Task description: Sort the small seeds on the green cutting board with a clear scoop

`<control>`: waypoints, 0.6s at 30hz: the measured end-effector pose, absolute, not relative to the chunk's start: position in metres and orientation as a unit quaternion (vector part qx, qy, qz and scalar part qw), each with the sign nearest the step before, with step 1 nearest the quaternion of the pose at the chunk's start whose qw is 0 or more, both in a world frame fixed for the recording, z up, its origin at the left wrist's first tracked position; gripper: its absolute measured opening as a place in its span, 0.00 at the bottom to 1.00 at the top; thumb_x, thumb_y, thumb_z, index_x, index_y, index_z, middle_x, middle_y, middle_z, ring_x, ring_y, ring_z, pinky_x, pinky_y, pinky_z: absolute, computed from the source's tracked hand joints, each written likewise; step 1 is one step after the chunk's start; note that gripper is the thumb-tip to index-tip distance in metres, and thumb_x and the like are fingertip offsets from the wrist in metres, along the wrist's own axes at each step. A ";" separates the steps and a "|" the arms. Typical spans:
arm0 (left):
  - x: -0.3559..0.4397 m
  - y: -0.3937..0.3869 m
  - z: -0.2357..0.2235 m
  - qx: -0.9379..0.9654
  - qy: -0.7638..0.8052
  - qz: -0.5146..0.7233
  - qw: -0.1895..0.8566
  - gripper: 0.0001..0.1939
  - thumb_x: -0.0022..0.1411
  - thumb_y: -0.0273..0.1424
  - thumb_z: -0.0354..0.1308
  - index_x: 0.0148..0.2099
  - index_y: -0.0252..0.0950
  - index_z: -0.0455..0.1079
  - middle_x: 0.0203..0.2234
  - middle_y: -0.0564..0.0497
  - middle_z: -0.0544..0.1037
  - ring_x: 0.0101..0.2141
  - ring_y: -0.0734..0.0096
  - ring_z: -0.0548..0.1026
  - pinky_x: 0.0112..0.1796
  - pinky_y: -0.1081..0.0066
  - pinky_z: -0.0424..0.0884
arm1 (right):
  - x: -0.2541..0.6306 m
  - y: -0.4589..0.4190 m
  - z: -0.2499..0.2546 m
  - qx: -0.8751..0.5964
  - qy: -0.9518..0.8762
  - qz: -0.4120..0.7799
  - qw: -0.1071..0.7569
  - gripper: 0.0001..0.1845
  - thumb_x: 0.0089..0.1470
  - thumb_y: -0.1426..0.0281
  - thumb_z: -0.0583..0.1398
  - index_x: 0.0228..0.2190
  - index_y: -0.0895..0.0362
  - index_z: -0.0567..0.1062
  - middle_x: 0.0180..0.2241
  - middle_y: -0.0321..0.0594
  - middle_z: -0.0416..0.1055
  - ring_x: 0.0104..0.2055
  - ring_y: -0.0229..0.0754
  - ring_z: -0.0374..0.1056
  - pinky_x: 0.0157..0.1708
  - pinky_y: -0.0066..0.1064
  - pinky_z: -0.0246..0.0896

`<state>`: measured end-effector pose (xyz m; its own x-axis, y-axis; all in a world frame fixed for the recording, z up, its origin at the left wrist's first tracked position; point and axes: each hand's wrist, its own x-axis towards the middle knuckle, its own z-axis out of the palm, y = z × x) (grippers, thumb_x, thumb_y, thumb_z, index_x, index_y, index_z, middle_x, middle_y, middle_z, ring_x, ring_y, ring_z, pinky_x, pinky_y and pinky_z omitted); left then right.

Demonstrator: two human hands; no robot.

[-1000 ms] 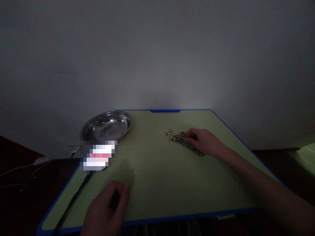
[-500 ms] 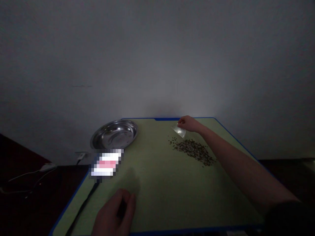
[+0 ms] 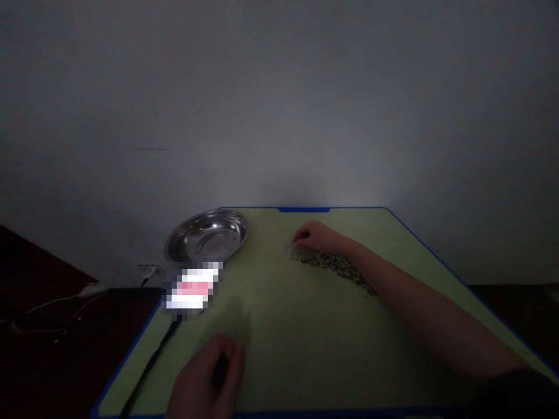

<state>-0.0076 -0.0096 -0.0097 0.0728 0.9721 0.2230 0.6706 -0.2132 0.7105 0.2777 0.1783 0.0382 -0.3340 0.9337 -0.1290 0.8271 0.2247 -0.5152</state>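
My right hand (image 3: 317, 235) pinches a small translucent, half-round dish-like piece (image 3: 301, 252), whose straight edge faces down at the table. It sits at the far left end of a heap of small dark and pale seeds or beans (image 3: 345, 269). My forearm covers part of that heap's right side. Near the front edge, my left hand (image 3: 207, 375) rests with curled fingers, thumb close to the forefinger, and nothing visible in it. A shiny round steel basin (image 3: 207, 235) stands at the back left, well apart from both hands.
A blurred-out white and pink card (image 3: 192, 288) on a dark strap (image 3: 151, 361) lies in front of the basin. The green table (image 3: 279, 337) has a blue rim, with a grey wall (image 3: 279, 105) behind it. Cables and a power strip (image 3: 94, 288) are at the left.
My right hand has moved left and toward me, bringing the translucent piece down to the seeds' far left end. My left hand keeps its curled pose; the view has shifted slightly.
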 end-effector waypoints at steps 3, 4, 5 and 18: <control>-0.008 -0.009 -0.007 0.714 0.581 0.322 0.224 0.17 0.66 0.42 0.50 0.27 0.40 0.62 0.19 0.56 0.71 0.21 0.70 0.71 0.25 0.72 0.66 | 0.269 0.160 0.041 -0.529 -0.795 0.273 0.119 0.08 0.55 0.70 0.64 0.37 0.60 0.80 0.36 0.41 0.78 0.37 0.41 0.72 0.39 0.33 0.66; -0.009 -0.008 -0.006 0.721 0.575 0.315 0.224 0.17 0.66 0.42 0.50 0.27 0.40 0.62 0.19 0.56 0.71 0.21 0.70 0.71 0.25 0.72 0.66 | 0.267 0.154 0.041 -0.517 -0.800 0.279 0.123 0.07 0.54 0.71 0.64 0.35 0.60 0.81 0.33 0.40 0.79 0.36 0.40 0.72 0.38 0.30 0.65; -0.010 -0.007 -0.006 0.726 0.571 0.311 0.223 0.17 0.66 0.42 0.49 0.27 0.40 0.63 0.19 0.56 0.71 0.21 0.70 0.72 0.24 0.72 0.67 | 0.265 0.147 0.042 -0.505 -0.805 0.286 0.127 0.07 0.52 0.72 0.64 0.35 0.59 0.81 0.32 0.40 0.79 0.35 0.40 0.72 0.36 0.29 0.64; -0.006 -0.005 0.002 0.726 0.554 0.371 0.165 0.14 0.64 0.39 0.52 0.26 0.40 0.62 0.26 0.51 0.77 0.28 0.67 0.77 0.28 0.69 0.73 | 0.285 0.076 0.071 -0.495 -0.795 0.277 0.215 0.06 0.55 0.70 0.61 0.32 0.57 0.79 0.29 0.38 0.76 0.30 0.37 0.68 0.31 0.29 0.60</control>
